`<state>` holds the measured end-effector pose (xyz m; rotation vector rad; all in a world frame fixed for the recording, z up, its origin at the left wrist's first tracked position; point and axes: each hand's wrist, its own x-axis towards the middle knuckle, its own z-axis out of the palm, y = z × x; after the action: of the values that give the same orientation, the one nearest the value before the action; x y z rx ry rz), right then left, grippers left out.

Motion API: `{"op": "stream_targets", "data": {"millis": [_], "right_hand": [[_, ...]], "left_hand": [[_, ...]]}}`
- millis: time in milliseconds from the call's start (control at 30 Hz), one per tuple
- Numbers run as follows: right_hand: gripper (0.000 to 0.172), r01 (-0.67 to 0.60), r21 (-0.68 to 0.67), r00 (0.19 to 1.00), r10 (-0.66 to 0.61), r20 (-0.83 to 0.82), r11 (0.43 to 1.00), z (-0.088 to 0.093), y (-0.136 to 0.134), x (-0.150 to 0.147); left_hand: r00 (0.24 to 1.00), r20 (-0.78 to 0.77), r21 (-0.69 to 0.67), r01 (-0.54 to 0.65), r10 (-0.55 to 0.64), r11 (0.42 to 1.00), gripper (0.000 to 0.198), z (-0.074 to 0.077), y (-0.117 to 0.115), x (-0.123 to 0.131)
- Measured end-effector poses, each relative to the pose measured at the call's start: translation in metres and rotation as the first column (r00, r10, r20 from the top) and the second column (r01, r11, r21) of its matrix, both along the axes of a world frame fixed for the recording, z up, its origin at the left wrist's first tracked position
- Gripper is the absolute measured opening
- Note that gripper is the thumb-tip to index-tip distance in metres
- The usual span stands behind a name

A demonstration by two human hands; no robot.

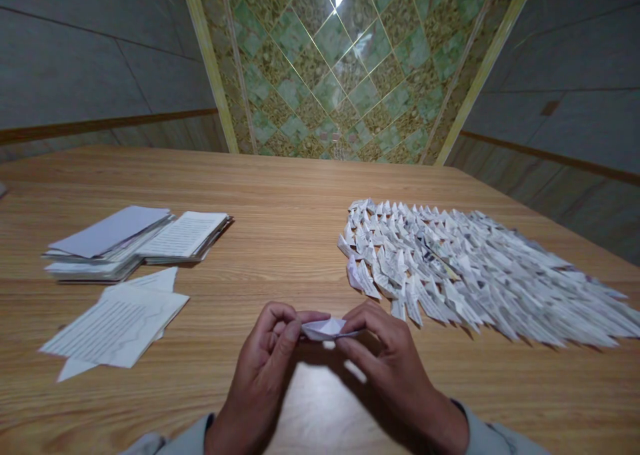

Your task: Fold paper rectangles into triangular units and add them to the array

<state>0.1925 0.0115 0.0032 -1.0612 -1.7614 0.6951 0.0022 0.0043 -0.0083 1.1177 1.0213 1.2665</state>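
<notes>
A small folded piece of paper (326, 328) is pinched between both hands just above the wooden table (280, 195). My left hand (267, 365) grips its left end with thumb and fingers closed. The right end is held by my right hand (387, 361), fingers curled over it. To the right lies a large spread of several folded paper pieces (465, 268) laid in overlapping rows. The nearest of them sit just beyond my right hand's fingertips.
At the left stands a stack of lined paper (135, 241), with loose lined sheets (117, 321) in front of it. A tiled wall (345, 61) rises behind the table's far edge. Bare wood shows between the stack and the folded pieces.
</notes>
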Motion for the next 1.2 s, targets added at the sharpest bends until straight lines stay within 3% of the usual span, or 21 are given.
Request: {"op": "stream_targets", "data": {"millis": [167, 300, 467, 567, 767, 967, 1200], "right_hand": [[0.009, 0.032, -0.011, 0.999, -0.032, 0.019, 0.999, -0.002, 0.000, 0.000], [0.009, 0.010, 0.018, 0.999, -0.011, 0.048, 1.000, -0.003, -0.002, -0.003], [0.012, 0.023, -0.151, 0.999, -0.030, -0.044, 0.988, -0.002, -0.003, -0.008], [0.006, -0.001, -0.228, 0.989, -0.032, -0.141, 0.974, 0.000, -0.002, -0.009], [0.017, -0.023, -0.316, 0.963, -0.064, -0.262, 0.948, -0.003, 0.003, -0.008], [0.015, -0.058, -0.357, 0.979, -0.016, -0.202, 0.932, -0.003, 0.002, -0.009], [0.013, -0.091, -0.314, 0.979, 0.027, -0.202, 0.945, -0.004, 0.005, -0.003]], "left_hand": [[0.994, 0.089, -0.025, 0.064, -0.062, 0.998, 0.027, 0.000, 0.002, 0.001], [1.000, 0.020, -0.014, 0.020, -0.019, 1.000, 0.034, 0.001, 0.002, 0.006], [0.998, 0.003, 0.041, -0.056, 0.056, 0.998, 0.026, 0.003, 0.003, 0.009], [0.998, 0.032, 0.036, -0.059, 0.058, 0.998, 0.029, 0.005, 0.005, 0.009], [0.999, 0.028, -0.135, 0.049, -0.046, 0.990, 0.048, 0.006, 0.012, 0.007], [1.000, -0.029, -0.168, -0.011, 0.006, 0.986, 0.040, 0.003, 0.015, 0.005], [1.000, -0.008, -0.148, -0.019, 0.018, 0.989, 0.045, 0.008, 0.020, 0.000]]}}
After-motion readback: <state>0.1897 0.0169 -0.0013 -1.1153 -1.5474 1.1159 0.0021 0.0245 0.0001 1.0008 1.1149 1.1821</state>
